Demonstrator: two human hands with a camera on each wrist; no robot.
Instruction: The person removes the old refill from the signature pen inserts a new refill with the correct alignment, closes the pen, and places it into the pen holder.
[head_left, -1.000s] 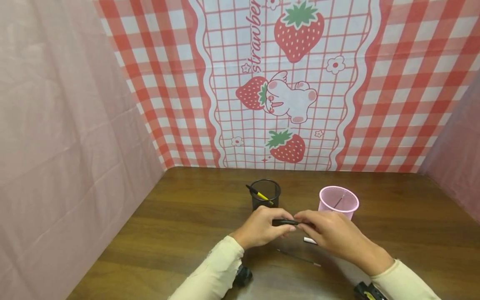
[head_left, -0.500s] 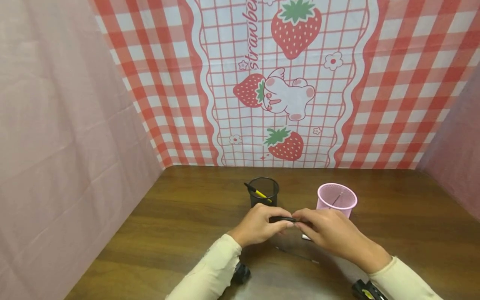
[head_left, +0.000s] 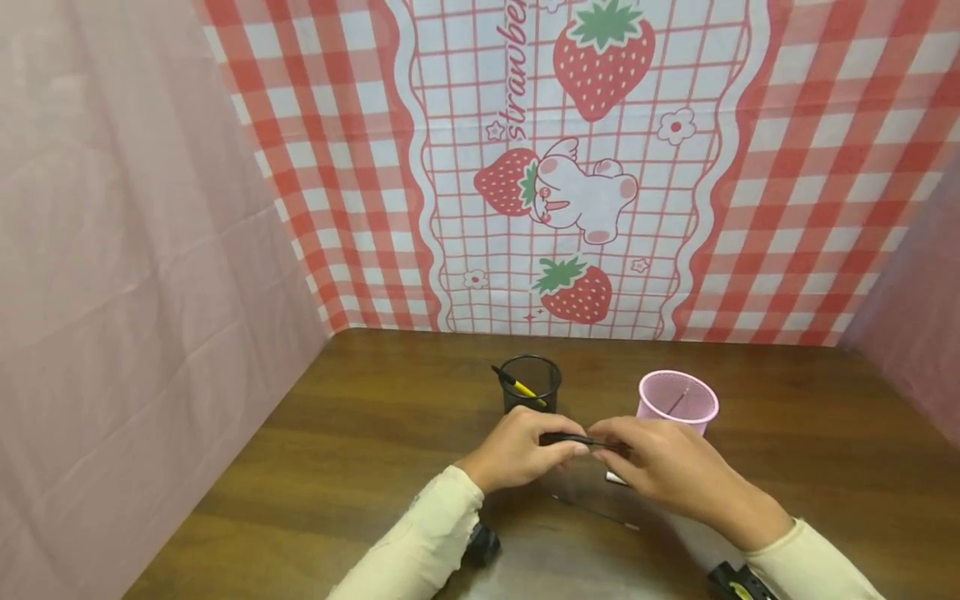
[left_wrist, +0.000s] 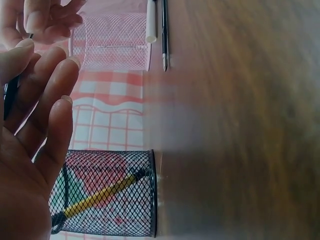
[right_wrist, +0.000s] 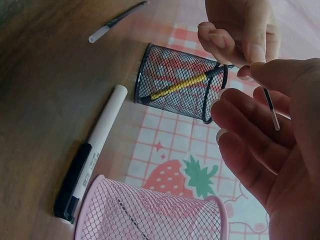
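Observation:
In the head view my left hand (head_left: 517,448) grips a black pen barrel (head_left: 558,437) between thumb and fingers, held level above the table. My right hand (head_left: 663,462) pinches a thin pen refill (right_wrist: 271,107) at the barrel's right end; its pale tail sticks out past my thumb in the right wrist view. The fingertips of both hands almost meet. Fingers hide the joint between barrel and refill. Below the hands, another loose refill (head_left: 596,512) lies on the table. A white pen with a black end (right_wrist: 95,145) lies partly behind my right hand.
Behind my left hand stands a black mesh pen cup (head_left: 531,360) with a yellow-and-black pen (head_left: 519,386) leaning in it. A pink mesh pen cup (head_left: 678,377) with a thin refill inside stands behind my right hand. Checked cloth (head_left: 360,208) hangs at the table's back edge.
More of the thin refill now shows between my right fingers, and the barrel tilts slightly. Both hands stay nearly in place; the camera shifts a little.

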